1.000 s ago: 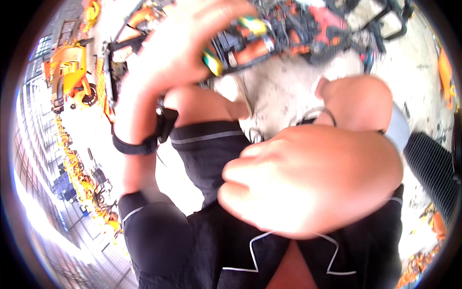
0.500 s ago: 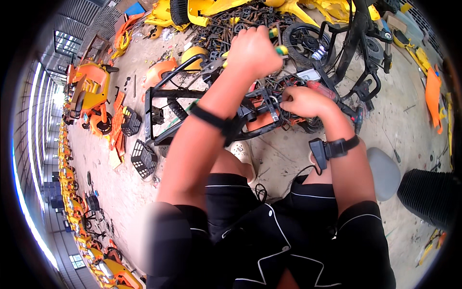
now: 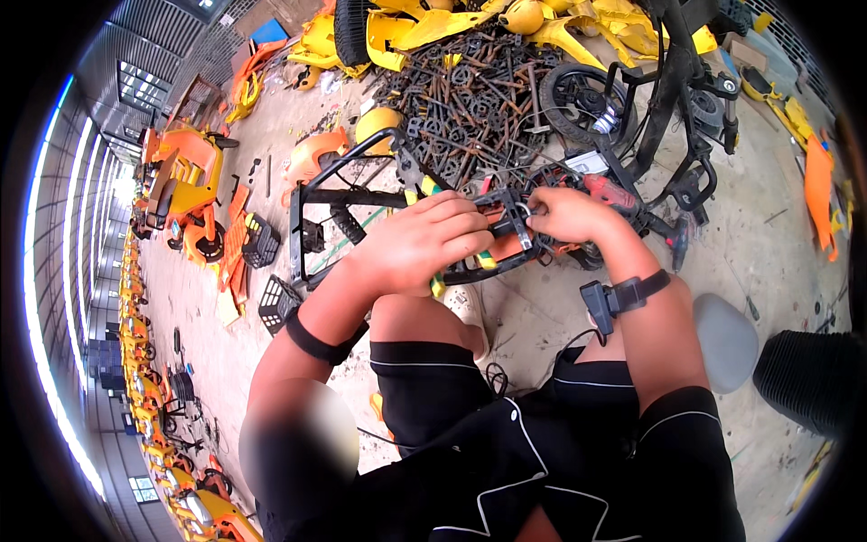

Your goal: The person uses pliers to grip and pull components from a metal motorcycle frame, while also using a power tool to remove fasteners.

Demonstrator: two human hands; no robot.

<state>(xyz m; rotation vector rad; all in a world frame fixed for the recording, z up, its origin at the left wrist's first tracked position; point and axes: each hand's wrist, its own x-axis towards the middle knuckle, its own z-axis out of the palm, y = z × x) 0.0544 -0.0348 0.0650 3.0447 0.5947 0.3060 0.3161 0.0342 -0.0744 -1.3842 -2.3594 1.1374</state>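
Observation:
My left hand (image 3: 432, 237) is closed round a hand tool with two yellow-and-green handles (image 3: 437, 285), whose ends stick out above and below the fist; its working end is hidden. It is over the near side of a black scooter frame (image 3: 350, 195). My right hand (image 3: 567, 215) is pinched at a metal bracket (image 3: 518, 215) on the frame, beside dark wiring; what lies between the fingertips is hidden. An orange part (image 3: 508, 246) shows inside the frame below the bracket. A red power drill (image 3: 603, 190) rests across the frame just beyond my right hand.
A heap of rusty metal parts (image 3: 470, 99) lies behind the frame, with a loose wheel (image 3: 587, 99) beside it. Yellow body panels (image 3: 388, 41) lie farther back. Black baskets (image 3: 278, 303) are at left, a grey stool (image 3: 724, 343) and a black ribbed bin (image 3: 808, 384) at right.
My left hand has come down and toward me from above the metal heap to the frame, still gripping the tool. My right hand has stayed at the bracket.

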